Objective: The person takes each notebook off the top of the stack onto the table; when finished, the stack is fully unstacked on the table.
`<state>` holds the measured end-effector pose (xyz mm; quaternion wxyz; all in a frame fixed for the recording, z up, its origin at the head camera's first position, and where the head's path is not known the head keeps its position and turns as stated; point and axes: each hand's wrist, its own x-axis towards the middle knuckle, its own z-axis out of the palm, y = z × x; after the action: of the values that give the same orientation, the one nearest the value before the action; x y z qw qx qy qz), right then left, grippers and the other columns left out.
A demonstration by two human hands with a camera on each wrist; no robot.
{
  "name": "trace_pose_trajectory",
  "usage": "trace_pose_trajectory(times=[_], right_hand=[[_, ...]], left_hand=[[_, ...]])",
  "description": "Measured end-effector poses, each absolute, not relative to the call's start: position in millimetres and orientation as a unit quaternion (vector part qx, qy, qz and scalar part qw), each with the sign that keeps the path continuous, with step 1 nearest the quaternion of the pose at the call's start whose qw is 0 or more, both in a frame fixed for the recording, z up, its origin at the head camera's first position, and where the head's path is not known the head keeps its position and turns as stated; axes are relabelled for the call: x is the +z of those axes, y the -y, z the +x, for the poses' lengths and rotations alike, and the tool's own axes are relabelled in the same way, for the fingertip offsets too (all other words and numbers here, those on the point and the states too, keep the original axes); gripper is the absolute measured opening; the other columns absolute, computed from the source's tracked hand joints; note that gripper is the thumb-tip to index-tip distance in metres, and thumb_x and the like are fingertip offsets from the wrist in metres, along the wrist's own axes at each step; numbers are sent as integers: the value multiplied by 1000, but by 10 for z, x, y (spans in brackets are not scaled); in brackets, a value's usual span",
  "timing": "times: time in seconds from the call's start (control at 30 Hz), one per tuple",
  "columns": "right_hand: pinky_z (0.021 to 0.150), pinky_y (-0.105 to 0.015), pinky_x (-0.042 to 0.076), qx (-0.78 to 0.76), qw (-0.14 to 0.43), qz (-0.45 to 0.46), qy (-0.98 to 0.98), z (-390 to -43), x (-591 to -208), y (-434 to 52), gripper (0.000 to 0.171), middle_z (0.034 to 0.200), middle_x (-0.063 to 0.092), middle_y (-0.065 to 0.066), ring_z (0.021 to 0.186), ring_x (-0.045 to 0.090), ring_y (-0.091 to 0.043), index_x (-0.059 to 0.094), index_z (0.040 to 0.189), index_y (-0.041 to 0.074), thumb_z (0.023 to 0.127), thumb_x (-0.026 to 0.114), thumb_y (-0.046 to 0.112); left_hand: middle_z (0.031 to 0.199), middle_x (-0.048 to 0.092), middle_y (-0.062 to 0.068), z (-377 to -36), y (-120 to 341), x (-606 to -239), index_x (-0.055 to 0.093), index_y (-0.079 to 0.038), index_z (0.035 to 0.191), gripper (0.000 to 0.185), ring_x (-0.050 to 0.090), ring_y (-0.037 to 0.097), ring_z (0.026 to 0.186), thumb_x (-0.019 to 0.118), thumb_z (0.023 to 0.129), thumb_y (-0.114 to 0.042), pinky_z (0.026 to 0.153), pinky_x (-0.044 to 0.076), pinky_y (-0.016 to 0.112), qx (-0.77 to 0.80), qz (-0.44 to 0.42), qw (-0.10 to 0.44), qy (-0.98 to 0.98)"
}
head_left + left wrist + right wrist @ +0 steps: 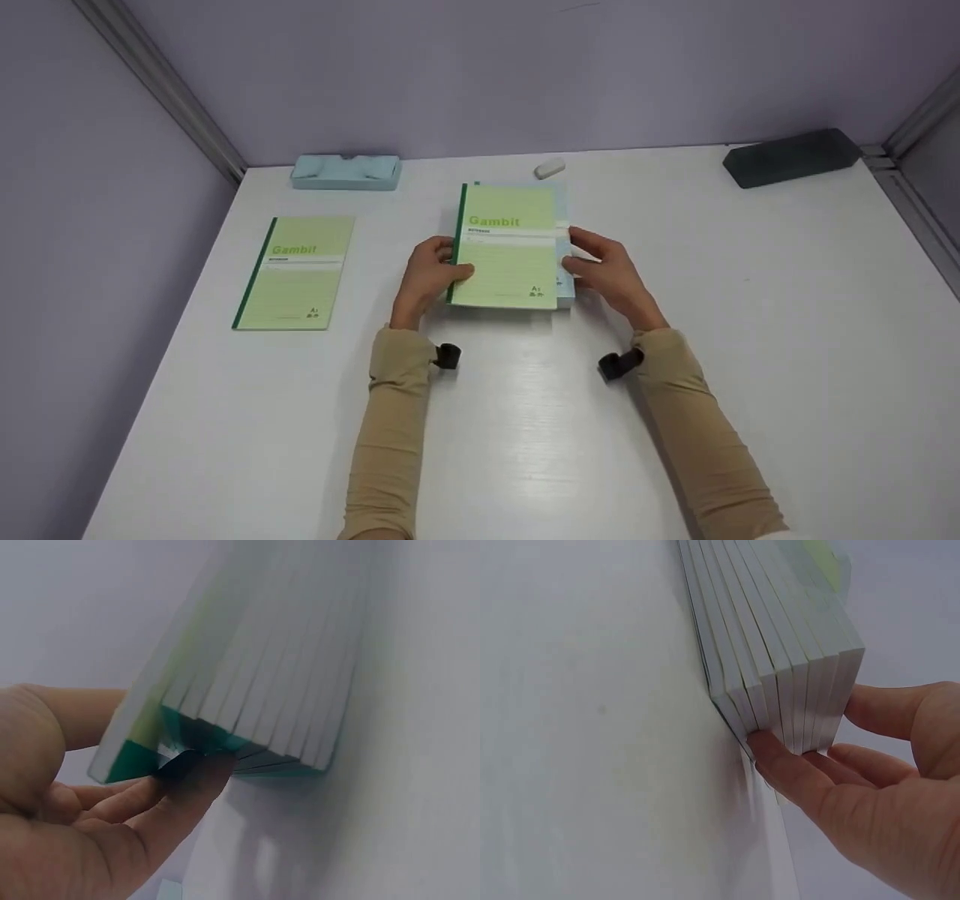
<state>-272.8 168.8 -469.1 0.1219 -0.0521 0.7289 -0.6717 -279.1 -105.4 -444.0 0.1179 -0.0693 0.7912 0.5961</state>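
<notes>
A stack of several notebooks (795,701) stands on the white table, a light blue notebook (563,206) showing near its top. Over it, shifted to the left, lies a green notebook (510,262) with a dark green spine. My left hand (429,279) pinches this green notebook at its spine, thumb on the cover and fingers beneath. A gap separates its spine side from the stack in the left wrist view. My right hand (611,276) holds the stack by its right edge, thumb near the top and fingers against the page edges. The stack's far side is hidden.
Another green notebook (296,281) lies flat at the left. Along the back are a light blue case (345,174), a small white eraser-like piece (550,168) and a dark case (791,159). Walls (510,82) close off the table's back and sides.
</notes>
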Motion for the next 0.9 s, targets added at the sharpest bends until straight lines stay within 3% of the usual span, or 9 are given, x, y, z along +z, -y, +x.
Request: trace_pose_trajectory(times=[0.23, 0.4, 0.57, 0.77, 0.9], right_hand=[[88, -35, 50, -659, 125, -41, -741, -2732, -4681, -1689, 61, 153, 32, -11, 125, 49, -27, 33, 150, 10, 95, 59, 9], [90, -38, 49, -660, 127, -35, -740, -2736, -4672, -1680, 61, 152, 33, -10, 124, 49, -25, 33, 150, 10, 95, 60, 8], [93, -40, 48, -657, 127, -31, -743, -2741, -4700, -1666, 61, 152, 34, -11, 125, 48, -24, 33, 149, 9, 94, 60, 8], [95, -44, 46, -653, 123, -31, -747, -2740, -4688, -1669, 62, 152, 33, -12, 127, 47, -27, 32, 150, 7, 95, 59, 7], [97, -43, 44, -651, 127, -24, -748, -2748, -4681, -1668, 62, 153, 31, -11, 130, 45, -28, 30, 151, 9, 95, 59, 8]], left_hand=[[108, 59, 17, -2756, 1217, -4355, 43, -5, 141, 67, 60, 26, 91, 69, 80, 7, 78, 49, 34, 597, -58, 171, -782], [101, 60, 14, -2749, 1278, -4348, 46, -5, 137, 54, 59, 20, 82, 64, 86, -2, 69, 49, 30, 597, -49, 177, -781], [101, 61, 13, -2742, 1322, -4341, 48, -3, 131, 49, 59, 19, 82, 66, 86, -3, 72, 50, 29, 588, -59, 185, -785], [108, 64, 14, -2737, 1402, -4294, 43, -12, 140, 63, 64, 21, 84, 69, 84, -2, 70, 52, 30, 569, -50, 214, -792], [108, 65, 14, -2729, 1491, -4277, 35, -19, 148, 72, 64, 18, 74, 67, 86, -1, 62, 52, 28, 590, -29, 222, -776]])
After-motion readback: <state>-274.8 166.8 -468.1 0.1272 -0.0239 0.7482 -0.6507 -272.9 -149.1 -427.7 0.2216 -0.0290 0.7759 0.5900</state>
